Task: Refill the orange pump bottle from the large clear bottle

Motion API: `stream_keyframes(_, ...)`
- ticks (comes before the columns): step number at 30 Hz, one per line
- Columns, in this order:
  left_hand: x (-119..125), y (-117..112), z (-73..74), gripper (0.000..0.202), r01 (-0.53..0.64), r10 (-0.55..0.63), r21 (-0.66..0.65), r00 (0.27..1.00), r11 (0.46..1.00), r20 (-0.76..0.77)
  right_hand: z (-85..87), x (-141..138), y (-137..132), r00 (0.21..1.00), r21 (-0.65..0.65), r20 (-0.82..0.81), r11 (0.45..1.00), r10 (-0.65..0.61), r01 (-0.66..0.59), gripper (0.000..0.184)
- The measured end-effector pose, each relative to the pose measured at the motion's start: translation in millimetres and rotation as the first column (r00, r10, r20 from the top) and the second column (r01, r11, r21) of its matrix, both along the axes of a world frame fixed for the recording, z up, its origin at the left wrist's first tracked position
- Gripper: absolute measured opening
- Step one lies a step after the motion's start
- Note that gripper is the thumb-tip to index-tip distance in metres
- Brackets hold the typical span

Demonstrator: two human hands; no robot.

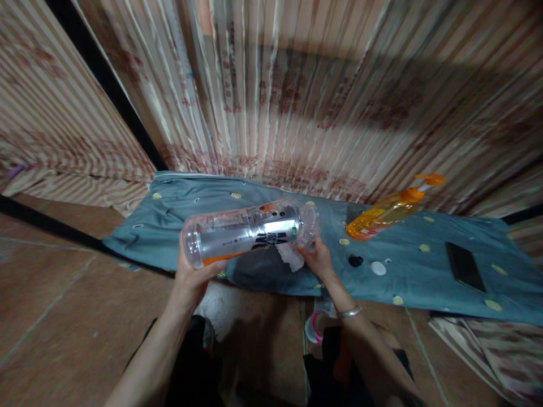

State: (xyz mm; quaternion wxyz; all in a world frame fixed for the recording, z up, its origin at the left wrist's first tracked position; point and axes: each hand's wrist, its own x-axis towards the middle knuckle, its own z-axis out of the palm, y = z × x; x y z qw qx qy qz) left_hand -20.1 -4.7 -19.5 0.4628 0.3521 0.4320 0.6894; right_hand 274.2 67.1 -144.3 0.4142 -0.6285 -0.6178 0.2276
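A large clear plastic bottle (250, 232) with a silver and orange label lies sideways in the air in front of me, its neck end to the right. My left hand (193, 277) is wrapped round its base from below. At the other end, my right hand (317, 259) is closed by the bottle's neck, with a crumpled white tissue (291, 257) at its fingertips. The tissue hangs below the bottle. To the right, on the cloth, are a small black cap (355, 260) and a round white disc (378, 268).
A blue-green patterned cloth (407, 282) covers the low surface. On it, a pump bottle (388, 212) of orange liquid stands behind the cap, and a black phone (465, 265) lies farther right. Striped curtains (271, 113) hang behind. Dark metal poles (106, 79) frame the left side.
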Motion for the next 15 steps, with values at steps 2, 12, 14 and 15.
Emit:
stream_keyframes(2,0.2,0.2,-0.2,0.09,-0.001,0.001,0.005,1.0,1.0,-0.003,0.6,-0.4,0.0,1.0,-0.004,-0.002,1.0,-0.003,0.003,0.054)
stream_keyframes(12,-1.3,1.5,-3.9,0.088,-0.011,0.011,-0.004,1.0,1.0,-0.002,-2.4,0.2,0.2,1.0,0.006,0.011,1.0,-0.007,0.007,0.057)
stream_keyframes(14,-1.7,1.8,-5.1,0.088,-0.011,0.011,0.008,1.0,1.0,-0.004,-3.0,0.7,0.4,1.0,-0.001,0.016,1.0,-0.007,0.007,0.058)
stream_keyframes(15,-2.0,1.8,-5.7,0.088,-0.009,0.009,0.01,1.0,1.0,-0.004,-3.3,0.8,0.5,1.0,-0.003,0.015,1.0,-0.008,0.008,0.058)
